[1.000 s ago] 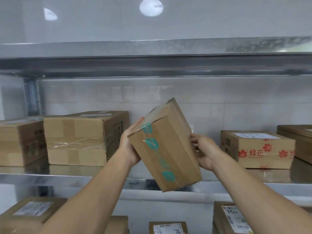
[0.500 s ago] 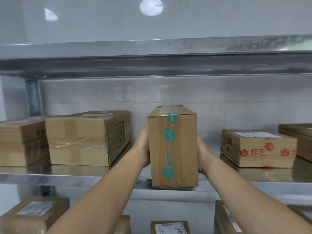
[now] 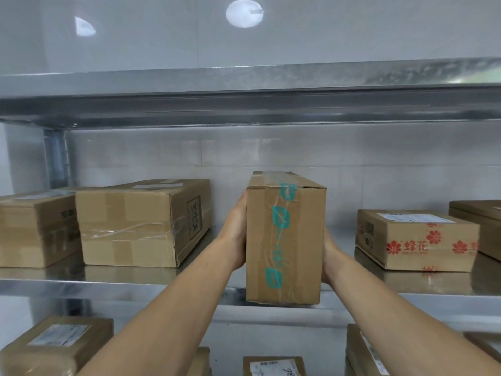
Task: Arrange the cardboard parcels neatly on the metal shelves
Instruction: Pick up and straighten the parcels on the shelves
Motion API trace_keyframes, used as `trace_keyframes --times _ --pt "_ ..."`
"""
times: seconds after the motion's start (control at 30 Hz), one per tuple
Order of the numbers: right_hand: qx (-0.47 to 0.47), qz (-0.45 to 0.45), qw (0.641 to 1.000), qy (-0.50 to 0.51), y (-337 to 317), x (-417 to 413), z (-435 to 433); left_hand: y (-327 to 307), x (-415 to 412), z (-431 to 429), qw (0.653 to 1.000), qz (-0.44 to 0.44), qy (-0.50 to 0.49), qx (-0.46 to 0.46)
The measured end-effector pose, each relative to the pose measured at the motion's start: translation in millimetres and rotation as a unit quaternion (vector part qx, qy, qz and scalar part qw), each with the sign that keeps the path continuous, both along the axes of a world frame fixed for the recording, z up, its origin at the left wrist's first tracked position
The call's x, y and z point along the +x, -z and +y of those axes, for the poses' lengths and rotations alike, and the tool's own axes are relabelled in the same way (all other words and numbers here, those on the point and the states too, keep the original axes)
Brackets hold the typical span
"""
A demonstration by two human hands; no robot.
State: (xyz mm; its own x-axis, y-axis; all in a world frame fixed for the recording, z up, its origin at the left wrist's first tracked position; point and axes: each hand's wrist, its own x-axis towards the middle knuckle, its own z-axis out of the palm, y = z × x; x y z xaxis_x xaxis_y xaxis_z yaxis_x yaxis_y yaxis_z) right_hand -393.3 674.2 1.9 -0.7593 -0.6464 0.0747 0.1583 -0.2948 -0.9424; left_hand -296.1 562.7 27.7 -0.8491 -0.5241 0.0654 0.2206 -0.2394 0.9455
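Observation:
A tall cardboard parcel [image 3: 298, 240] with clear tape and teal marks down its front stands upright at the front edge of the middle metal shelf [image 3: 141, 283]. It sits in the gap between the other parcels. My left hand [image 3: 235, 232] presses flat against its left side, fingers pointing up. My right hand [image 3: 328, 256] is against its right side, with its fingers hidden behind the parcel. Whether the parcel's base rests on the shelf I cannot tell.
To the left on the same shelf stand a large taped parcel [image 3: 130, 226] and another parcel [image 3: 35, 232]. To the right lie a parcel with red flowers [image 3: 414, 240] and one more [image 3: 479, 226]. An upper shelf [image 3: 244, 99] runs overhead. Several labelled parcels sit on the shelf below.
The parcel has swung from tilted to upright and square to the shelf. Both hands have shifted from gripping its edges to lying along its sides.

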Motion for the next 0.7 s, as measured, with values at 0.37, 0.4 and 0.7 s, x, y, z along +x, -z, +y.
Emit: trace_keyframes --times 0.37,0.4,0.7 --pt "0.027 0.021 0.999 -0.006 5 -18 0 3 -7 -8 0.998 0.011 0.026 -0.048" --pt "0.031 0.023 0.999 -0.005 6 -21 0 4 -9 -10 0.998 0.015 0.031 -0.055" --pt "0.072 0.078 0.993 0.052 6 -41 2 7 -14 -18 0.994 0.035 0.021 -0.098"
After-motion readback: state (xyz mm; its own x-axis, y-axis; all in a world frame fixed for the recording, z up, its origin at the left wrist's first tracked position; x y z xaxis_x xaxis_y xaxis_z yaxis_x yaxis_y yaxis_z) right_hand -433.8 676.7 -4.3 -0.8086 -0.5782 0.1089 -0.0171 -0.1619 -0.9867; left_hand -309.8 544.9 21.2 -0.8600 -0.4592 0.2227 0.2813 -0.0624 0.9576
